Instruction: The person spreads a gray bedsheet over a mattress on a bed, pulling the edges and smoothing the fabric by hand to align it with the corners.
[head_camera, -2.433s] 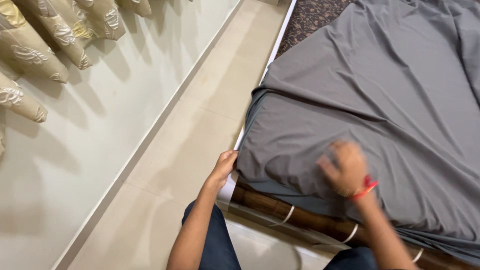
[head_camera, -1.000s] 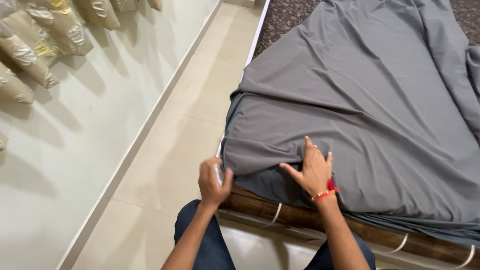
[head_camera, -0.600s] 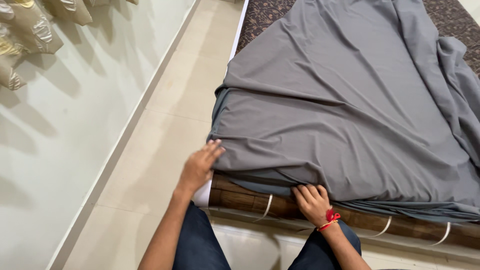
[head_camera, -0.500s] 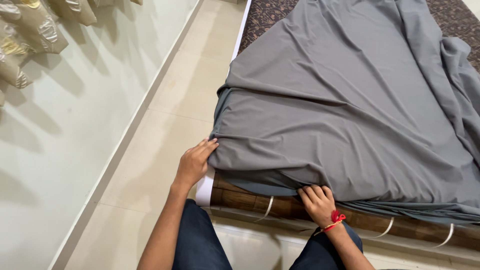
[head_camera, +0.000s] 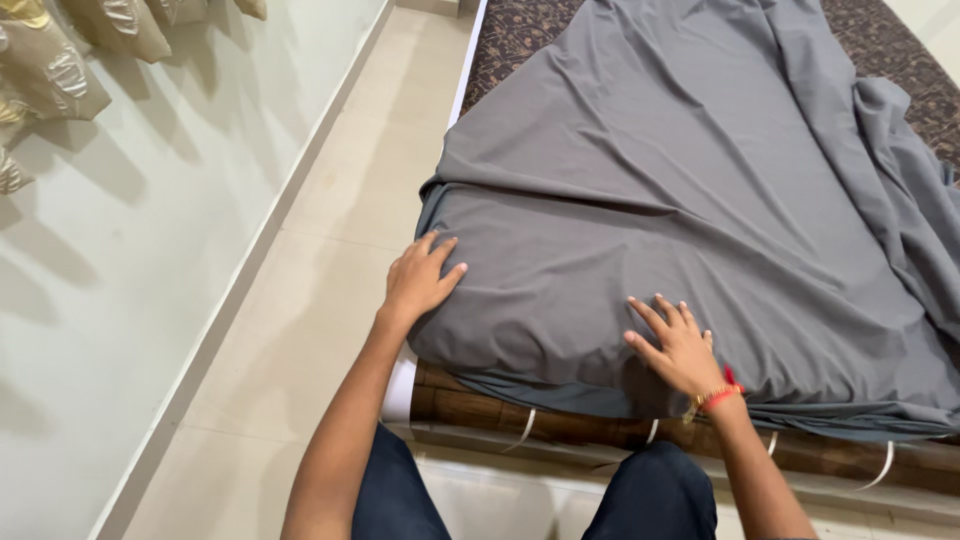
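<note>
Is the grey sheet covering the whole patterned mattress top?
No, the grey sheet leaves brown patterned mattress bare at the far corners.

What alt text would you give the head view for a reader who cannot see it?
Seen from above, a person's left hand and right hand lie flat, fingers spread, on a wrinkled grey sheet pulled over the near corner of a mattress on a wooden bed frame. Beige tiled floor and patterned curtains lie left.

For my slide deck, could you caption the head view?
Both hands, left hand and right hand, press flat on a grey sheet at a mattress corner.
</note>
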